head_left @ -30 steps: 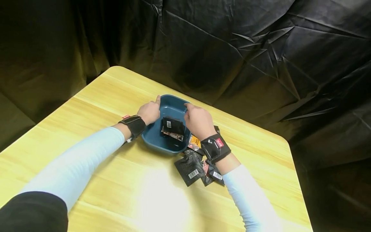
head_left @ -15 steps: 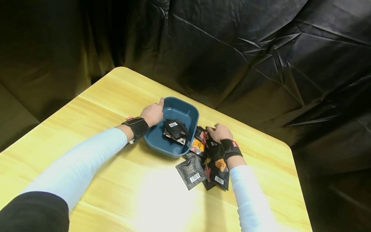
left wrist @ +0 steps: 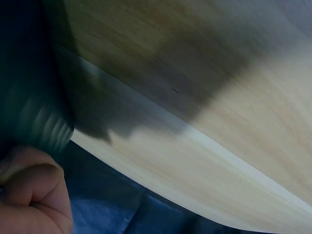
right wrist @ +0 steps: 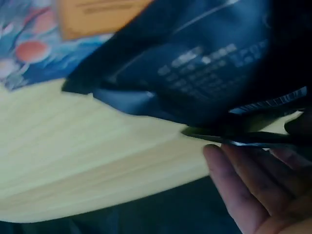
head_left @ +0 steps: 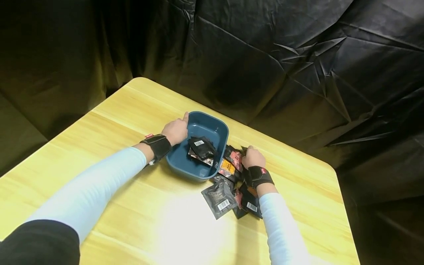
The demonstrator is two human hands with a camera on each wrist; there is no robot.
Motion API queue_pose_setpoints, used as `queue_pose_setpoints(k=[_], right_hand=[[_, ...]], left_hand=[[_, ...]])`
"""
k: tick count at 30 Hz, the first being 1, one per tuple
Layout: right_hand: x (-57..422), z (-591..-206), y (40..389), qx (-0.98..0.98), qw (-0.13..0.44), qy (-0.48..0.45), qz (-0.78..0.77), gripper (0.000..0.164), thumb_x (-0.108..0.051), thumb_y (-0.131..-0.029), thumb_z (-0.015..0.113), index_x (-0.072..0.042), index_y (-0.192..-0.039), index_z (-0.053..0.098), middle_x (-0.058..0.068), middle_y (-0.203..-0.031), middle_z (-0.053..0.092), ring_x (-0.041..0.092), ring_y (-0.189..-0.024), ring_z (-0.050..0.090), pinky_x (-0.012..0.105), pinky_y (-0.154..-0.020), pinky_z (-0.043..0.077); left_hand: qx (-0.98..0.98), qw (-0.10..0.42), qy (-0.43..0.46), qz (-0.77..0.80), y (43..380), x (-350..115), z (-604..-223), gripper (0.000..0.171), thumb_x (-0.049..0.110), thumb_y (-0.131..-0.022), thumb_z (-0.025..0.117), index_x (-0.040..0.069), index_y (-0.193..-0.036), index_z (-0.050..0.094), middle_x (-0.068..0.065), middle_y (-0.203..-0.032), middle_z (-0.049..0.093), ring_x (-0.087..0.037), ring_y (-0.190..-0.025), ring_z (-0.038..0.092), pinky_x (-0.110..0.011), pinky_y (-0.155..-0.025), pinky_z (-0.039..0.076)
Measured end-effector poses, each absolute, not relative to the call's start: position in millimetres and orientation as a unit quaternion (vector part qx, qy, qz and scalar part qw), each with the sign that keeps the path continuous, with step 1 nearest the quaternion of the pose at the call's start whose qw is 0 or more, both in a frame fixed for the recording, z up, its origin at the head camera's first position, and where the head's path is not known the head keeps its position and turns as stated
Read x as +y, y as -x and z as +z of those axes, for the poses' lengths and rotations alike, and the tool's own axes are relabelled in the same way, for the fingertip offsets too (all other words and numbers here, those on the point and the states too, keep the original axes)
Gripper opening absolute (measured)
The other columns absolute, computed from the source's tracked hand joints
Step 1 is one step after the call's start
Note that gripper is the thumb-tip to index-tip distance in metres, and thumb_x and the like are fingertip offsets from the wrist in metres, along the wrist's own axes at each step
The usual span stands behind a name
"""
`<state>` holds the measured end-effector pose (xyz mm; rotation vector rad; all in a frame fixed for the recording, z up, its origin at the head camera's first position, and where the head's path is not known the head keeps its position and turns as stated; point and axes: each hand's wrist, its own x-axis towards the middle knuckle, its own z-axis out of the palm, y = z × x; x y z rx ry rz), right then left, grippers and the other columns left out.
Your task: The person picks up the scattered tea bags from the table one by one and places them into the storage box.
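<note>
At the left side of a blue plastic basin (head_left: 179, 157), my left hand (head_left: 175, 131) grips the rim, its index finger laid along the edge. Several flat black sachets (head_left: 202, 148) are stacked inside the basin. My right hand (head_left: 254, 158) is over a pile of similar sachets to the basin's right. In the right wrist view its fingers (right wrist: 243, 187) lie under a thin black sachet (right wrist: 253, 140), with the thumb above, pinching it. A larger-looking printed black sachet (right wrist: 195, 73) sits beside it. The left wrist view shows curled fingers (left wrist: 36, 190) by the basin's dark wall.
Loose sachets with pink and orange labels (head_left: 228, 167) lean against the basin's right wall. One black sachet (head_left: 220, 198) with a barcode lies nearest me. The wooden table (head_left: 132, 206) has its far edge just behind the basin; a black sheet (head_left: 281, 73) hangs beyond.
My right hand has left the basin's far right side, moved right to the pile and now pinches a sachet. My left hand has stayed on the rim.
</note>
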<state>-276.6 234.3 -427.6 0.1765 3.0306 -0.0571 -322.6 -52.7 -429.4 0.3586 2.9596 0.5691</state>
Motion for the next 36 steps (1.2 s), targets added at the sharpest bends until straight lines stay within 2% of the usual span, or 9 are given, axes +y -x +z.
queue_pose_setpoints(k=[3, 9, 13, 18, 23, 27, 31, 33, 36], right_hand=[[230.4, -420.5, 274.2, 0.998, 0.0, -0.046, -0.031, 0.021, -0.012, -0.088, 0.054, -0.001, -0.103, 0.064, 0.019, -0.091, 0.068, 0.035, -0.081, 0.065, 0.049, -0.066, 0.05], [194.4, -376.8, 267.0, 0.993, -0.077, 0.025, -0.086, 0.034, -0.011, -0.088, 0.05, -0.007, -0.12, 0.061, 0.013, -0.093, 0.069, 0.028, -0.073, 0.062, 0.044, -0.065, 0.049], [163.5, -351.9, 259.3, 0.985, -0.123, 0.084, -0.085, 0.034, -0.011, -0.088, 0.051, -0.008, -0.12, 0.061, 0.01, -0.086, 0.068, 0.024, -0.068, 0.06, 0.039, -0.059, 0.048], [137.3, -340.7, 254.9, 0.977, -0.147, 0.131, -0.081, 0.034, -0.01, -0.088, 0.052, -0.006, -0.122, 0.06, 0.009, -0.081, 0.066, 0.021, -0.064, 0.057, 0.033, -0.053, 0.044], [126.5, -338.7, 254.0, 0.975, -0.076, 0.169, -0.12, 0.05, -0.034, -0.091, 0.053, -0.012, -0.136, 0.048, 0.012, -0.12, 0.062, 0.025, -0.099, 0.062, 0.04, -0.079, 0.051], [138.7, -336.8, 250.4, 0.979, -0.022, 0.152, -0.136, 0.066, -0.054, -0.09, 0.049, -0.016, -0.143, 0.039, 0.012, -0.145, 0.043, 0.03, -0.129, 0.045, 0.047, -0.1, 0.041], [176.9, -338.4, 247.6, 0.988, 0.001, 0.083, -0.13, 0.05, -0.037, -0.093, 0.049, -0.009, -0.136, 0.048, 0.014, -0.136, 0.051, 0.03, -0.116, 0.054, 0.047, -0.097, 0.042], [200.7, -345.0, 245.2, 0.991, 0.035, 0.044, -0.125, 0.045, -0.028, -0.093, 0.05, -0.005, -0.132, 0.051, 0.017, -0.13, 0.056, 0.032, -0.101, 0.059, 0.046, -0.09, 0.045], [231.8, -363.4, 237.4, 0.988, 0.109, -0.009, -0.108, 0.049, -0.028, -0.092, 0.052, -0.001, -0.132, 0.049, 0.021, -0.128, 0.056, 0.035, -0.098, 0.059, 0.047, -0.087, 0.045]], left_hand=[[0.974, 0.057, -0.118, 0.187, 322.5, -54.0, -428.9, 0.07, 0.017, -0.093, 0.049, -0.002, -0.149, 0.012, -0.015, -0.086, 0.059, -0.021, -0.06, 0.051, -0.031, -0.05, 0.039], [0.974, 0.058, -0.112, 0.186, 322.3, -56.4, -421.9, 0.069, 0.016, -0.093, 0.049, -0.001, -0.149, 0.011, -0.015, -0.085, 0.058, -0.022, -0.059, 0.051, -0.031, -0.05, 0.037], [0.975, 0.055, -0.113, 0.183, 323.1, -58.0, -418.6, 0.069, 0.017, -0.094, 0.048, -0.002, -0.149, 0.011, -0.015, -0.087, 0.058, -0.022, -0.061, 0.051, -0.032, -0.052, 0.038], [0.975, 0.059, -0.11, 0.185, 322.2, -59.7, -417.8, 0.069, 0.016, -0.094, 0.048, -0.002, -0.149, 0.011, -0.011, -0.075, 0.054, -0.02, -0.056, 0.05, -0.03, -0.048, 0.036], [0.975, 0.06, -0.11, 0.185, 320.7, -60.0, -418.2, 0.069, 0.017, -0.094, 0.049, -0.002, -0.149, 0.011, -0.008, -0.07, 0.05, -0.019, -0.054, 0.048, -0.029, -0.047, 0.034], [0.976, 0.063, -0.11, 0.179, 319.0, -58.4, -416.7, 0.069, 0.017, -0.094, 0.049, -0.002, -0.149, 0.011, -0.011, -0.073, 0.055, -0.019, -0.055, 0.049, -0.03, -0.048, 0.036], [0.976, 0.064, -0.112, 0.177, 319.0, -55.0, -414.9, 0.069, 0.017, -0.095, 0.048, -0.002, -0.149, 0.01, -0.015, -0.08, 0.059, -0.02, -0.058, 0.05, -0.032, -0.05, 0.039], [0.976, 0.064, -0.113, 0.177, 319.2, -53.5, -414.2, 0.069, 0.017, -0.095, 0.048, -0.002, -0.149, 0.01, -0.015, -0.082, 0.059, -0.021, -0.06, 0.051, -0.033, -0.052, 0.04], [0.975, 0.067, -0.112, 0.178, 319.3, -52.9, -414.7, 0.069, 0.017, -0.094, 0.048, -0.001, -0.149, 0.01, -0.016, -0.085, 0.06, -0.022, -0.062, 0.052, -0.033, -0.054, 0.042]])
